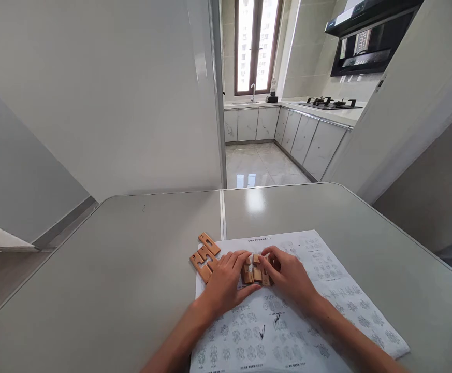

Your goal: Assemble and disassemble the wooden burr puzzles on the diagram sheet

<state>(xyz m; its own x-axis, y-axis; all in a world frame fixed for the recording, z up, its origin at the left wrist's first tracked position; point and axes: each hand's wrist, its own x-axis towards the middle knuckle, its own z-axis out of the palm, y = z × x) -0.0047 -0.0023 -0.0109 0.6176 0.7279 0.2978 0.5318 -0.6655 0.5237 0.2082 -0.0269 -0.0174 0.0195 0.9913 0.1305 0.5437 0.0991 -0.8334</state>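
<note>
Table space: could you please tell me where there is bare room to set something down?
The table is bare left of the loose blocks, beyond the sheet toward the far edge, and along the right side. It is crowded mid-sheet, where left hand and right hand hold the puzzle.

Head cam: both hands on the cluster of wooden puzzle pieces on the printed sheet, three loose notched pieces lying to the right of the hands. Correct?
Not quite. In the head view the loose notched pieces lie to the left of the hands, at the sheet's left edge, not the right. The rest holds: left hand and right hand are both on the cluster of wooden puzzle pieces, which sits on the printed sheet.
</note>
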